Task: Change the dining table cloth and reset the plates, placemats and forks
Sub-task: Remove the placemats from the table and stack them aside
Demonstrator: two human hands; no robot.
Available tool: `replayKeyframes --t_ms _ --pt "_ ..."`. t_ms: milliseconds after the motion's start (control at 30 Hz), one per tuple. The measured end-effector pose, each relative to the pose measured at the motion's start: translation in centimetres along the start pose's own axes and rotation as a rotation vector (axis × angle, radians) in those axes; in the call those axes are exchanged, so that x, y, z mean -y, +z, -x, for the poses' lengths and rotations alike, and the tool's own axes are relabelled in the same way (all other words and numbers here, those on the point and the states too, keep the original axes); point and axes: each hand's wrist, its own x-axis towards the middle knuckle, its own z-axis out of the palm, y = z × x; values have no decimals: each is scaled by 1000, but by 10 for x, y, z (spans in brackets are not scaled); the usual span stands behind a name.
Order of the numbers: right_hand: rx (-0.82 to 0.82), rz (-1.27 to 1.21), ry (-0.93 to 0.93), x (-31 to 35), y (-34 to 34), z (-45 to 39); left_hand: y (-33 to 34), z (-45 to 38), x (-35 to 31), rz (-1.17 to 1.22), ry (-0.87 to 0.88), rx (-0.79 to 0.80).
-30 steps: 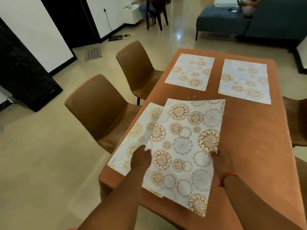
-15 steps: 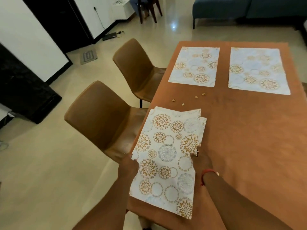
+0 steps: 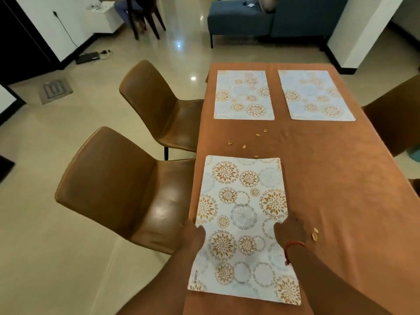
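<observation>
A white placemat [image 3: 241, 214] with gold and grey floral circles lies at the near left of the table, on the orange table cloth [image 3: 341, 178]. Whether a second mat lies under it is hidden. My left hand [image 3: 192, 235] grips its left edge with the thumb on top. My right hand [image 3: 289, 230], a red thread around the wrist, grips its right edge. Two more placemats lie flat side by side at the far end, a left mat [image 3: 243, 95] and a right mat [image 3: 314, 95]. No plates or forks are in view.
Nut shells [image 3: 244, 146] are scattered mid-table and more shells [image 3: 314, 234] lie by my right hand. Two brown chairs, a near chair [image 3: 118, 185] and a far chair [image 3: 154, 103], stand along the left side. Another chair [image 3: 395, 114] is at the right. A blue sofa [image 3: 261, 17] stands behind.
The top placemat, askew over a second one a second ago, has been slid left and squared up so only one mat shows. My view has shifted back from the table.
</observation>
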Motion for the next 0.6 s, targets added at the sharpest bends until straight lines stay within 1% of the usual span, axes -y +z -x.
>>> replayKeyframes --t_ms 67,167,233,367,500,600 --pt "15 -100 62 3 5 1 -12 -7 4 124 12 55" --pt "-2 -209 126 5 5 3 -20 -13 6 179 55 119" --pt "-30 -247 148 9 5 9 -21 -13 7 214 77 123" --pt "-57 -364 131 13 9 21 -17 -3 10 310 82 51" --pt "-75 -426 47 20 3 38 -22 6 13 323 99 -59" --pt "-26 -480 -30 24 1 40 -30 15 19 330 107 -135"
